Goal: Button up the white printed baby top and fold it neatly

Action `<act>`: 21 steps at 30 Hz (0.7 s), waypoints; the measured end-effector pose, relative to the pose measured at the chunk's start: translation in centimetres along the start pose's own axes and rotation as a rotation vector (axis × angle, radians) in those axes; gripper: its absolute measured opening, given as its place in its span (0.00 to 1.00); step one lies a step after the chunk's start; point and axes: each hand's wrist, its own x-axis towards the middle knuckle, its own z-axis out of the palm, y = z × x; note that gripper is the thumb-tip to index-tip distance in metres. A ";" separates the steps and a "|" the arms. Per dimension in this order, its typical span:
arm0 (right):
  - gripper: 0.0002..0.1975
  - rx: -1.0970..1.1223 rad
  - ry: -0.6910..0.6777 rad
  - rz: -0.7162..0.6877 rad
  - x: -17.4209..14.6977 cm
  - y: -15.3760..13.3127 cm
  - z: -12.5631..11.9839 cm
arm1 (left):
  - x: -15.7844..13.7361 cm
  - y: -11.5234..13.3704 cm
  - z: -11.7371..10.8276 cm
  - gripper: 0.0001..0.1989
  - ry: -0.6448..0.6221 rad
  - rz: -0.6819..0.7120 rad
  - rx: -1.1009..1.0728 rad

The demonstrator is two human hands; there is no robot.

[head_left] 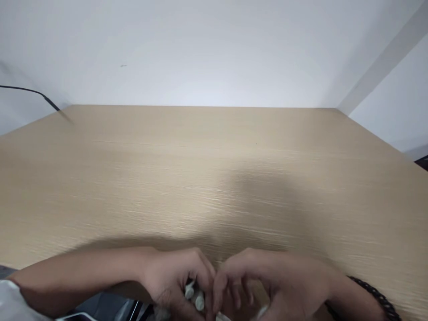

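Observation:
At the bottom edge of the head view, my two hands meet with fingertips close together. My left hand (pixel 182 283) is curled closed around small pale grey-white pieces with rounded ends (pixel 199 301); two ends show between thumb and fingers, and their kind is unclear. My right hand (pixel 267 283) bends inward with curled fingers. A pale bit (pixel 221 317) shows at the frame's edge between the hands, cut off. Whether my right fingers pinch it is hard to see, since the lower part of both hands is out of frame.
A light wood table (pixel 160 178) reaches back to a white wall (pixel 207 53). A black cable (pixel 30 90) hangs at the left. Dark items (pixel 103 306) lie below my left forearm. A black braided bracelet (pixel 374 294) circles my right wrist.

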 end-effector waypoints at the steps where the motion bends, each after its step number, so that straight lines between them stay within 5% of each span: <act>1: 0.26 -0.038 0.081 0.077 -0.3 -0.6 -0.3 | -0.1 0.5 -0.2 0.24 0.045 -0.029 -0.005; 4: 0.24 -0.088 0.109 0.159 -0.6 -1.5 -0.8 | -0.4 1.1 -1.1 0.18 0.251 -0.048 -0.081; 9: 0.18 -0.044 0.104 0.192 -0.3 -1.3 -0.7 | 0.0 -0.8 -4.1 0.22 0.925 0.083 -0.254; 11: 0.13 -0.040 0.180 0.205 -0.2 -1.4 -0.7 | 0.4 -1.4 -5.2 0.24 1.073 0.064 -0.374; 14: 0.11 -0.015 0.298 0.188 -0.2 -1.5 -0.8 | 0.7 -1.7 -6.1 0.25 1.115 0.036 -0.532; 21: 0.11 0.346 0.690 0.132 -0.2 -0.7 -1.6 | 0.6 -0.6 -5.3 0.22 0.931 0.133 -0.722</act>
